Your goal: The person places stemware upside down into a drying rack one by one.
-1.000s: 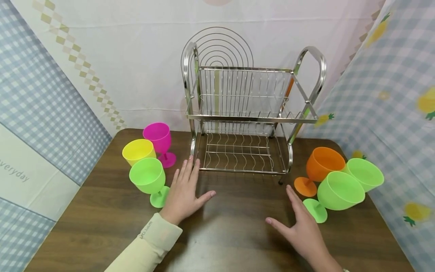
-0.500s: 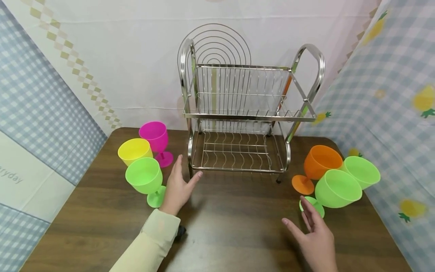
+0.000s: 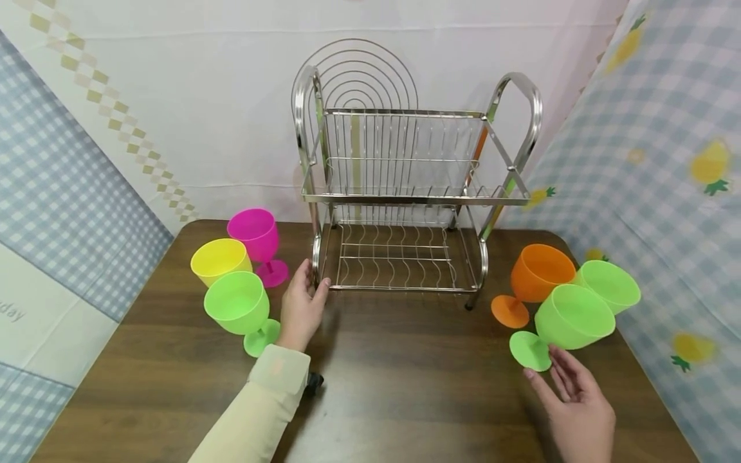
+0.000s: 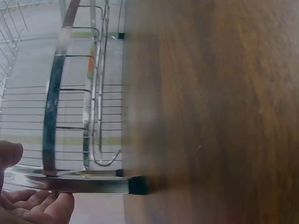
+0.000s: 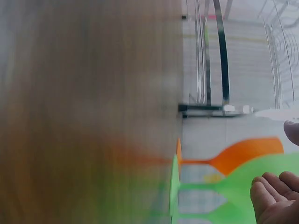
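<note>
A two-tier chrome dish rack [image 3: 413,200] stands at the back of the table. My left hand [image 3: 301,315] is at its front left leg [image 4: 93,185], fingers curled against the outer side and thumb on the other side. On the right, my right hand [image 3: 581,408] is beside the front green goblet [image 3: 573,318], with thumb and fingers spread apart near its foot. An orange goblet [image 3: 538,273] and another green goblet [image 3: 613,283] stand behind that one. In the right wrist view, the fingers [image 5: 275,193] overlap the green bowl; contact cannot be told.
Left of the rack stand a pink goblet [image 3: 255,238], a yellow goblet [image 3: 220,260] and a green goblet [image 3: 236,305]. A small black object [image 3: 314,384] shows beside the left sleeve. Checked cloth [image 3: 642,167] hangs along the table's right side.
My left hand has moved from beside the rack onto its front left leg, fingers now bent. My right hand has shifted right to the front green goblet. The view has turned slightly.
</note>
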A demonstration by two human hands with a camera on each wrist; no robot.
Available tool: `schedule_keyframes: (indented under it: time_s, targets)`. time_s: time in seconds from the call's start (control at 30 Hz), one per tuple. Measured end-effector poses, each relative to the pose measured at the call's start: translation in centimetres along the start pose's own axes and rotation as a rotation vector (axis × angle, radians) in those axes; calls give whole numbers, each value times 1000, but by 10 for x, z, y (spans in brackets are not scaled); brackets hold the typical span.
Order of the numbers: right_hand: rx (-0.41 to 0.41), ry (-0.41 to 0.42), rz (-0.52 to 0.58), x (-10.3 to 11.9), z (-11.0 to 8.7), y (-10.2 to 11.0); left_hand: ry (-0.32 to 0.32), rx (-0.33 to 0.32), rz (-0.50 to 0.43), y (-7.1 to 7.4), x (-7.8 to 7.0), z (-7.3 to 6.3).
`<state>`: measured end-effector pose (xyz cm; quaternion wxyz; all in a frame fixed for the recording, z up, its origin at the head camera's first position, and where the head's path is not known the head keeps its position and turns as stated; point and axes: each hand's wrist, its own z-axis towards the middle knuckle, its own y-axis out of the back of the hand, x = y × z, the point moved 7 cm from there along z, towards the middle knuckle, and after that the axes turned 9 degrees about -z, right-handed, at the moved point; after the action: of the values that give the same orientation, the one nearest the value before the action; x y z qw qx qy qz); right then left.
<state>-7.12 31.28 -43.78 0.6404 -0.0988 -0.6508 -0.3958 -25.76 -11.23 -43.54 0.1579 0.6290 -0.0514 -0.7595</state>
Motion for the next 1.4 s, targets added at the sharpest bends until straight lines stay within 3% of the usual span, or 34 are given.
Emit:
schedule_keyframes:
  time_s: [0.17, 0.3, 0.43, 0.53, 0.87, 1.17, 1.4]
  targets:
    - [-82, -45, 24, -8, 9, 17, -58, -58, 90, 1, 1, 4]
    - [-110, -67, -68, -11, 15, 23, -101, -95, 147, 5, -2, 6]
    - [-75, -114, -166, -13, 25, 23, -109, -115, 178, 8, -3, 8]
    - [-30, -144, -180, -14, 34, 22, -113, -117, 195, 9, -3, 9]
    - [3, -206, 82, -10, 51, 18, -98, -85, 205, 0, -2, 9]
    - [4, -227, 75, -15, 58, 17, -112, -79, 197, -3, -1, 10]
    - [-10, -132, 85, 1, 52, 17, -113, -82, 116, 2, -2, 13]
